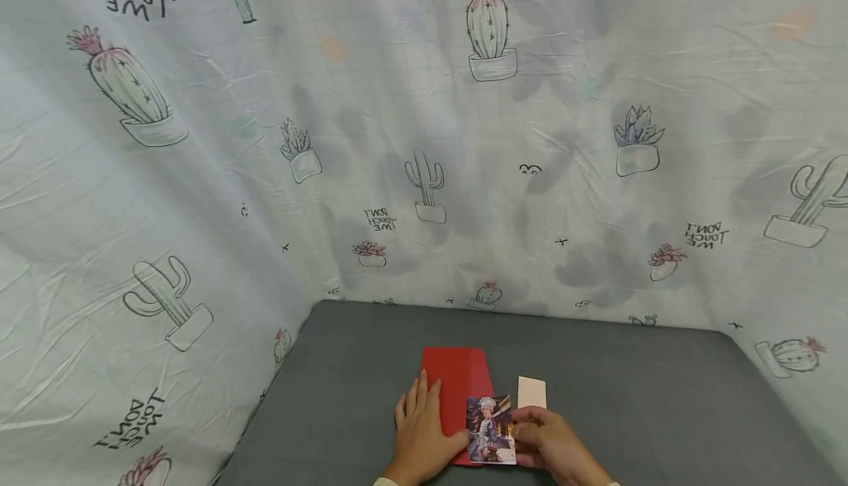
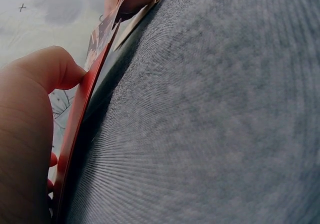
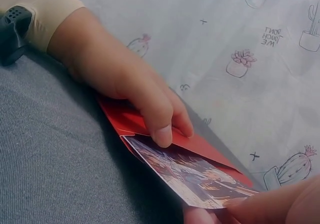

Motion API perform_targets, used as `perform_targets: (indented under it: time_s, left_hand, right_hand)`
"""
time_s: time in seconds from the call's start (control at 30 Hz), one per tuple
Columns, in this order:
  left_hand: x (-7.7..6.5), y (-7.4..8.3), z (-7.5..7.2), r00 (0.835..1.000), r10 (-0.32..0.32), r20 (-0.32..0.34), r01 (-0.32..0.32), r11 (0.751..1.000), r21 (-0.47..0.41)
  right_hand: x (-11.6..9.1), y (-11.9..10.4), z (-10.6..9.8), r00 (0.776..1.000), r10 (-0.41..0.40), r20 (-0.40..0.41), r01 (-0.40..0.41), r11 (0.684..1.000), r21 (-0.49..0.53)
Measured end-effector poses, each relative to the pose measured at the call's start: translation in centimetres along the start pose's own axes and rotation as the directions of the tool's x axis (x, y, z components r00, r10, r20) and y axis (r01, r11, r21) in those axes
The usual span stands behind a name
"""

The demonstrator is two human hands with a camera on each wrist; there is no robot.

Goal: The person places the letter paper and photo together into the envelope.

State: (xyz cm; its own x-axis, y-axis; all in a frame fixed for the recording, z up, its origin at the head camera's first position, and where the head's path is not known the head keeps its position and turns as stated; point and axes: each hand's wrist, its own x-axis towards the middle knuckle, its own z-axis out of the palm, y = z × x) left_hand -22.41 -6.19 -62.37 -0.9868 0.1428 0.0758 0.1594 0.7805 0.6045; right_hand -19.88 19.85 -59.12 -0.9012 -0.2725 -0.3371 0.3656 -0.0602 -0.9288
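The left hand [image 1: 420, 427] is pressing the red envelope [image 1: 460, 386] flat on the table [image 1: 662, 412], steadying its mouth, while the right hand [image 1: 550, 442] is pinching the picture card [image 1: 491, 429] at its opening.

Envelope [image 1: 457, 383]: near end hidden under left hand [image 1: 419, 427] and card [image 1: 491, 431]. Card: picture too small to read. Right hand [image 1: 553, 445]: wrist cut by lower edge. Pale slip [image 1: 532, 392]: near end hidden behind right hand.

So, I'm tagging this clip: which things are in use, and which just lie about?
In use:
red envelope, pressed flat by the left hand
picture card, pinched by the right hand

Lying about:
beige slip
cactus cloth
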Motion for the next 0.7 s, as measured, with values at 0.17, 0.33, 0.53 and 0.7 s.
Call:
perform_targets:
  time_s: [0.17, 0.33, 0.53, 0.7]
  left_hand:
    - [-0.14, -0.08, 0.06, 1.000, 0.003, -0.003, -0.003, 1.000, 0.008]
    - [-0.17, -0.14, 0.04, 1.000, -0.007, 0.015, 0.007, 1.000, 0.001]
    - [-0.16, -0.24, 0.04, 1.000, -0.004, 0.021, 0.004, 1.000, 0.002]
    - [-0.19, -0.10, -0.05, 1.000, -0.001, 0.020, 0.001, 1.000, 0.009]
  right_hand:
    - [-0.10, 0.06, 0.07, 1.000, 0.011, 0.007, -0.011, 1.000, -0.007]
    - [-0.36, 0.01, 0.24, 1.000, 0.009, 0.023, -0.009, 1.000, -0.004]
    - [-0.63, -0.12, 0.54, 0.999, 0.006, 0.040, -0.006, 1.000, 0.005]
    - [-0.54, -0.04, 0.53, 0.999, 0.021, 0.046, -0.022, 1.000, 0.019]
